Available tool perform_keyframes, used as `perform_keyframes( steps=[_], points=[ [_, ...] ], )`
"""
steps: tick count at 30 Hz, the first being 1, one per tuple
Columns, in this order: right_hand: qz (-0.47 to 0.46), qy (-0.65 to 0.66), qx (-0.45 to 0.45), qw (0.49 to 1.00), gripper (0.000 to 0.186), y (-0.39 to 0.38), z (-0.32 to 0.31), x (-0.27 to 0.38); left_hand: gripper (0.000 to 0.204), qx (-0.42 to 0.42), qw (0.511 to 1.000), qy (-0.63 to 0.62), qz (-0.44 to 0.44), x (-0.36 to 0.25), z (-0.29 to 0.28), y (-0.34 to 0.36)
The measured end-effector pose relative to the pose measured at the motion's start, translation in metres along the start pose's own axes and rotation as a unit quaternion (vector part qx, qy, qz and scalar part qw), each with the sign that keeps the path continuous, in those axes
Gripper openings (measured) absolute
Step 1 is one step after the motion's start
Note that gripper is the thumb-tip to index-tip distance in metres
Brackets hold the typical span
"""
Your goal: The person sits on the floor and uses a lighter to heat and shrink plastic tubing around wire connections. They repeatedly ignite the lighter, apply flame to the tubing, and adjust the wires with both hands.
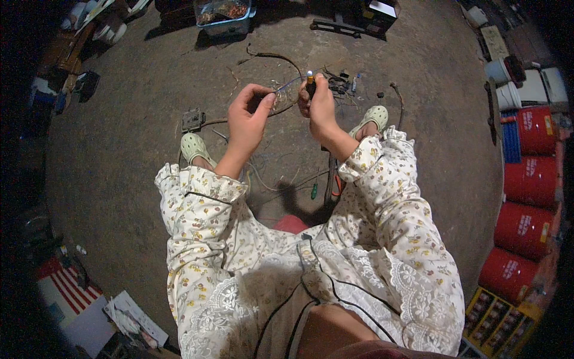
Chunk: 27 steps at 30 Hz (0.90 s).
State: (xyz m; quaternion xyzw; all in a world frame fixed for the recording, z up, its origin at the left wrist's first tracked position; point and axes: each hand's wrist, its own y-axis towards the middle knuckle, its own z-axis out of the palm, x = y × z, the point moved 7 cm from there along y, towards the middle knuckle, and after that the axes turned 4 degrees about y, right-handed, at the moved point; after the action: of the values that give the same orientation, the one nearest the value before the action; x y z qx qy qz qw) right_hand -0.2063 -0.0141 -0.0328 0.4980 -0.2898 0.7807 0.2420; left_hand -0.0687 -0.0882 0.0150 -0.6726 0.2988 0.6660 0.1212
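My left hand [248,116] is closed, its thumb and forefinger pinching a thin blue wire [291,82]. The wire runs across to my right hand [321,105], whose fingers are wrapped round a small tool with a black and yellow handle [310,80]. A pale end shows at the tool's top; its exact kind I cannot make out. Both hands are raised above the floor, between my knees and the scattered wires. A grey boxy connector [192,119] on a brown cable [216,121] lies left of my left hand. Small black parts [339,84] lie beyond my right hand.
Loose wires and a green-handled tool [314,191] lie on the concrete floor [119,197] between my feet. A blue bin [226,27] stands ahead, with a black metal piece [335,27] to its right. Red drums [524,230] line the right side, beside white buckets [508,94].
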Motion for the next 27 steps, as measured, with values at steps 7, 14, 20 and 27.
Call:
perform_keyframes(
  steps=[7, 14, 20, 27],
  points=[
    [0.012, 0.016, -0.013, 1.0, 0.046, 0.013, -0.011, -0.008, 0.007, -0.001, 1.0, -0.003, 0.001, -0.002, -0.001, -0.001],
    [0.04, 0.021, -0.01, 0.999, 0.048, 0.016, -0.015, -0.011, 0.007, 0.003, 1.0, -0.004, -0.007, -0.003, -0.001, -0.001],
    [-0.005, -0.003, -0.019, 1.0, 0.045, 0.012, -0.009, -0.008, 0.007, 0.001, 1.0, 0.006, 0.0, -0.004, 0.0, 0.0],
    [-0.02, -0.042, 0.019, 0.999, 0.051, 0.0, -0.001, -0.003, 0.007, 0.002, 1.0, 0.012, -0.004, -0.005, 0.0, 0.0]
  ],
)
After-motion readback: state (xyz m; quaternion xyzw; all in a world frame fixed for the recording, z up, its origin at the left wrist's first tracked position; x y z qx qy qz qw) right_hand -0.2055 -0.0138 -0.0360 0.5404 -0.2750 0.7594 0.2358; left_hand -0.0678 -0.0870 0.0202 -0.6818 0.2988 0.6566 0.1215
